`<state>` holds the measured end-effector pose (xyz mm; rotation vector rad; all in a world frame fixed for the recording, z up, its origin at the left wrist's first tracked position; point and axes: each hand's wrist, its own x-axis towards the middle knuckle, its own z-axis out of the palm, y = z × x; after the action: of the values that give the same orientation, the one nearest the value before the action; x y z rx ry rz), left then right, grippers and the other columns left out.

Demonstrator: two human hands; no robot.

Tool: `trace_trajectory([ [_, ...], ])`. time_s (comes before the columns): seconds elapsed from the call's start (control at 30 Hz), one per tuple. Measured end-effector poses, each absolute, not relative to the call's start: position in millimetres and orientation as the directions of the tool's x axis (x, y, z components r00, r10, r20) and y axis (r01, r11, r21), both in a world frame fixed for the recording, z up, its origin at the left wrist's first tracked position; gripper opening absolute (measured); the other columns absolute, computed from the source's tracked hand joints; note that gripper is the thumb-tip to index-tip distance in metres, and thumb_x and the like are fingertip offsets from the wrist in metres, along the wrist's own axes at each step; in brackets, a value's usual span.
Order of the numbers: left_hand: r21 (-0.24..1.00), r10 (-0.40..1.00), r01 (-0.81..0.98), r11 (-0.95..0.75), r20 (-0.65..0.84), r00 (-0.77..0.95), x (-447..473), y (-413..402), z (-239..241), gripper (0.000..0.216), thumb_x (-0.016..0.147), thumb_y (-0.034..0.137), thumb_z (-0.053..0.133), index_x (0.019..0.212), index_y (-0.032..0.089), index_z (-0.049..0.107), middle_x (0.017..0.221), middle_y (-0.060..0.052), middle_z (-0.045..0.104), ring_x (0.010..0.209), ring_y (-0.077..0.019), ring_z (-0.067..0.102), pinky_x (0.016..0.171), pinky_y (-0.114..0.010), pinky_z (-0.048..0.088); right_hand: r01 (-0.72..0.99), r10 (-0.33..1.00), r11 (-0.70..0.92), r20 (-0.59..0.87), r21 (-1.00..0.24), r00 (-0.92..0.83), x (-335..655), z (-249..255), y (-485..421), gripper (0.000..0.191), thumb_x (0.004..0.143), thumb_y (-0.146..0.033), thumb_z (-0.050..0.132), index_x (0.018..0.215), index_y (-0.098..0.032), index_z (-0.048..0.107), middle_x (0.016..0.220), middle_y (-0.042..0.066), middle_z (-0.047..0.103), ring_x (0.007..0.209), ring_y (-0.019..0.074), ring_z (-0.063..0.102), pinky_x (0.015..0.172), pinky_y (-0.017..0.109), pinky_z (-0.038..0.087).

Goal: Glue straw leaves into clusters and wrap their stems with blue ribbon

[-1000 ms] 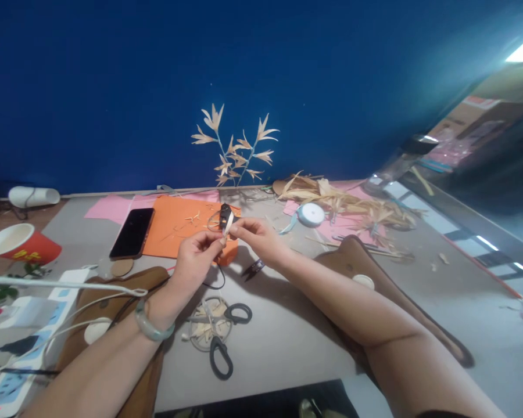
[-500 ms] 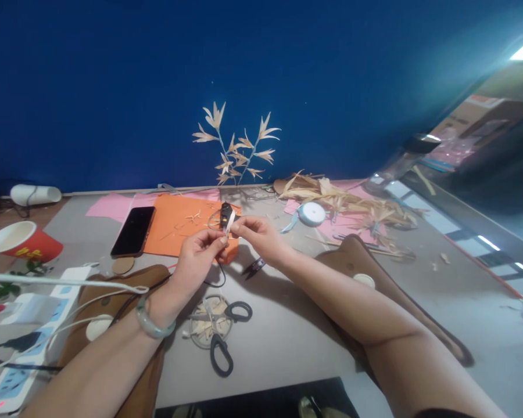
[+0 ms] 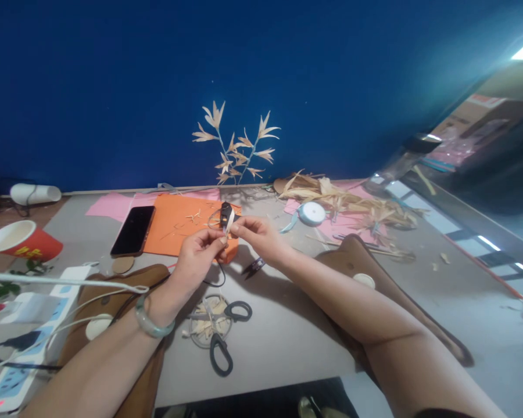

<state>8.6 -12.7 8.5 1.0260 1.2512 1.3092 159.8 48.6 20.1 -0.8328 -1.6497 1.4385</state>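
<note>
head view: pale strip (image 3: 230, 220) slanted up-right

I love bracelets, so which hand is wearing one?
The left hand: a pale green bracelet circles its wrist. Both hands hold a pale strip, but the right hand has a bare wrist.

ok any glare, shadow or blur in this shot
Head view: glare in the upper right corner; the right edge looks smeared; a soft shadow on the table under the right forearm; the pale strip between left hand and right hand lacks detail.
</note>
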Motion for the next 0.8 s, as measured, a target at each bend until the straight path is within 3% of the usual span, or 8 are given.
trace_trajectory([
  [0.8,0.988,0.992,-0.147,0.054,-0.07,-0.103,7.7,-9.9,2.1,0.022,0.068,0.033,0.075,0.078,0.014,0.07,0.059,0.0,0.064,0.05,-0.0099,0.056,0.053,-0.022,0.047,0.017,0.897,0.068,0.054,-0.998,-0.439,159.8,21.7,47.0,0.015,0.071,-0.031,0.068,0.067,-0.018,0.066,0.067,-0.001,0.066,0.065,0.0109,0.056,0.071,0.025,0.045],
])
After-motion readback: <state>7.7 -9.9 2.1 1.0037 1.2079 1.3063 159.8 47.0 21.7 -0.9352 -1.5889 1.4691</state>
